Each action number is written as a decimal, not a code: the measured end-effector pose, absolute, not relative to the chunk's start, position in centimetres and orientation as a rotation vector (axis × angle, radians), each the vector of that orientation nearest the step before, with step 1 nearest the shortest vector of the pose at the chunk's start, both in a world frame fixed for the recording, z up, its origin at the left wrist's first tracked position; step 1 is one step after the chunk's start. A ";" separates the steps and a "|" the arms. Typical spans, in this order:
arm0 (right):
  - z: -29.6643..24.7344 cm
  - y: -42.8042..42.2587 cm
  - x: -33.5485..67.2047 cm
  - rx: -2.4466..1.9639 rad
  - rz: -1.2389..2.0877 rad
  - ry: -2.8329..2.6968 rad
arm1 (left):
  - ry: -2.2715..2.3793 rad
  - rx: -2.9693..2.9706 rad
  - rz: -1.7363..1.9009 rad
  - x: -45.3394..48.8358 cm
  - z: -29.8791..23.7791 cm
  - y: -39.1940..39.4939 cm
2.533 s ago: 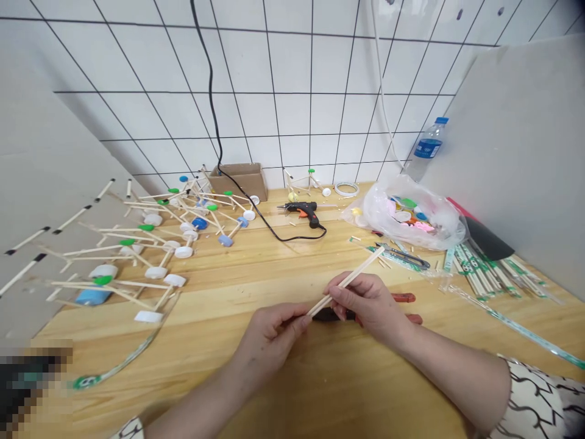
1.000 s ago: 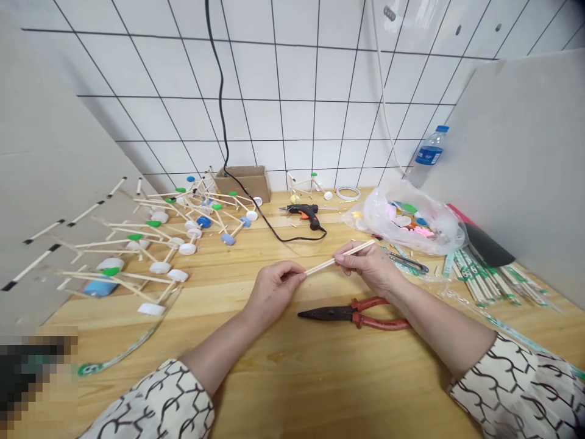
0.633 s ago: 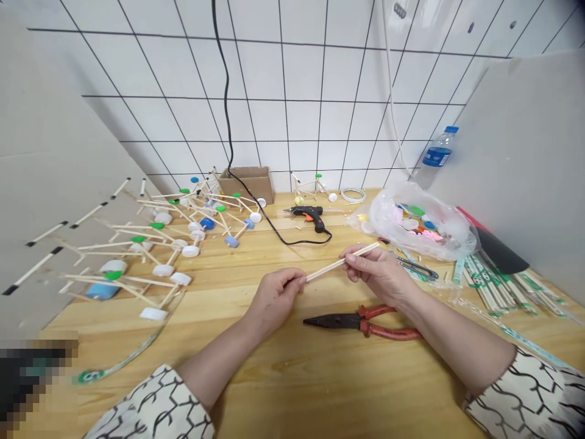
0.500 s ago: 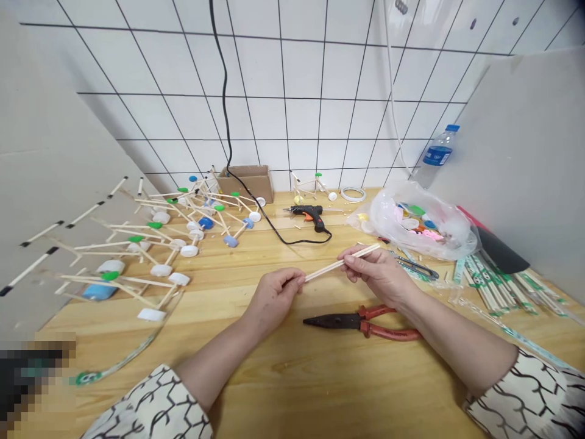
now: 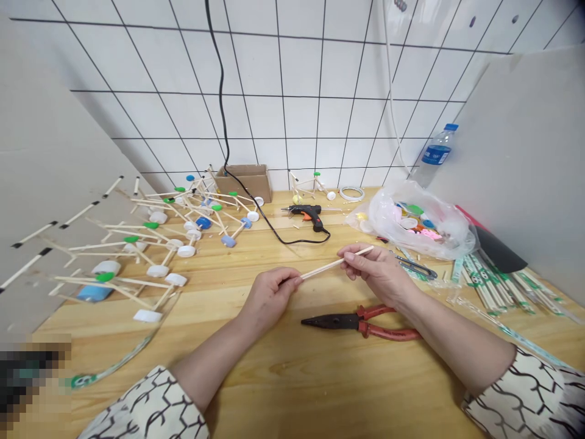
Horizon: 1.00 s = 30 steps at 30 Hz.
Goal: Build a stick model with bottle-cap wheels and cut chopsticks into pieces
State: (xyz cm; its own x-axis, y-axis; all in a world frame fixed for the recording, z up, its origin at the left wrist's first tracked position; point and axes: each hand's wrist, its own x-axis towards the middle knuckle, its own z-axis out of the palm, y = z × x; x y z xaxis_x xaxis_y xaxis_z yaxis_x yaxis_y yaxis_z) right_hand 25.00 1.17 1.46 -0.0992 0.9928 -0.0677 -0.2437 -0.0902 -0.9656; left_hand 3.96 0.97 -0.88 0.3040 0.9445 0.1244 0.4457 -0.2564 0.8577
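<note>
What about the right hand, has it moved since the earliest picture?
Yes: judged against the glue gun, the right hand now sits higher in the picture and nearer the gun, leaving the black head of the pliers uncovered.

Looks like a small craft workshop. Judged so from a wooden worktop (image 5: pixel 292 390) under the fingers (image 5: pixel 359 262), with pliers (image 5: pixel 361 321) on their near side and a corded glue gun (image 5: pixel 313 213) beyond them; from stick models (image 5: pixel 137 281) with round plastic caps (image 5: pixel 158 271) to their left; from a bag (image 5: pixel 377 213) of colourful plastic pieces (image 5: pixel 415 210) and wrapped sticks (image 5: pixel 484 283) to their right. Closed in by white tiles (image 5: pixel 301 67) beyond the fingers and 2 pale panels (image 5: pixel 521 146), left and right of them.
</note>
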 end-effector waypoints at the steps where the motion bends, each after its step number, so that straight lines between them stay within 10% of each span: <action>1: 1.5 1.2 25.1 -1.027 1.430 -1.042 | 1.247 1.845 0.859 3.9 -0.9 1.1; 30: 0.9 1.6 26.0 -1.037 1.305 -1.122 | 1.262 1.773 0.908 4.1 -1.2 0.8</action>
